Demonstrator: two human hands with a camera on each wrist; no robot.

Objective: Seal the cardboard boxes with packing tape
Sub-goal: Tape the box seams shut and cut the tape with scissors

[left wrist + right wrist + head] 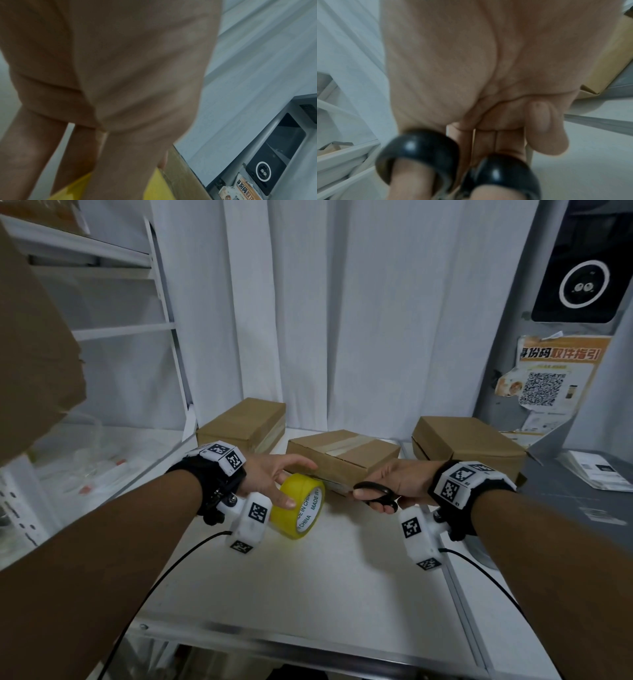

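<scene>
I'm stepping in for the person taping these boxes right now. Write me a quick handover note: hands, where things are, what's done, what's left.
Left hand: grips the yellow tape roll, held against the near face of the middle box.
Right hand: fingers through the black scissors, at that same face.
Boxes: three on the white table; left box and right box sit further back.
Done: a tape strip runs across the middle box's top.
Left: probably cut the tape at the near face. No top strip is visible on the right box; the left box's sealing is unclear.

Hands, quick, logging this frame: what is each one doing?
Left hand: holding the yellow tape roll.
Right hand: holding the black scissors, fingers through the handles.
</scene>
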